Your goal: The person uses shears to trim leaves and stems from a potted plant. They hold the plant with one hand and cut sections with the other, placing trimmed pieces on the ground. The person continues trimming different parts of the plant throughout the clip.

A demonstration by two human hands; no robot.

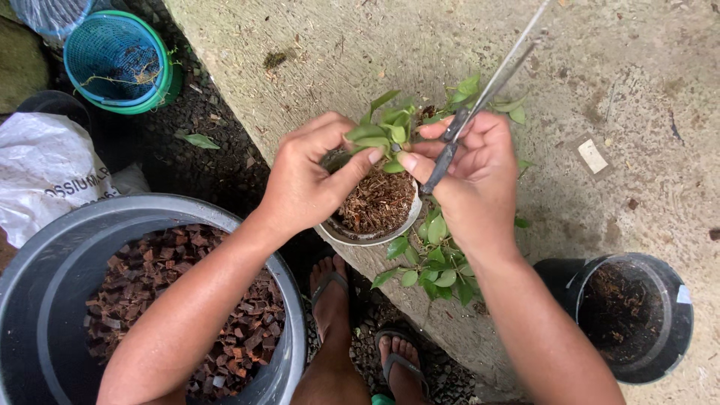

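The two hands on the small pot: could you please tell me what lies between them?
In the head view, a leafy green cutting stands between the left hand and right hand, above the small pot.

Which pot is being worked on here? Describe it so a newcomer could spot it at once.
On the concrete slab, look at its near edge, where both hands meet. The small pot sits between the left hand and right hand. Unlike the dark tubs around it, it is pale and holds a leafy plant.
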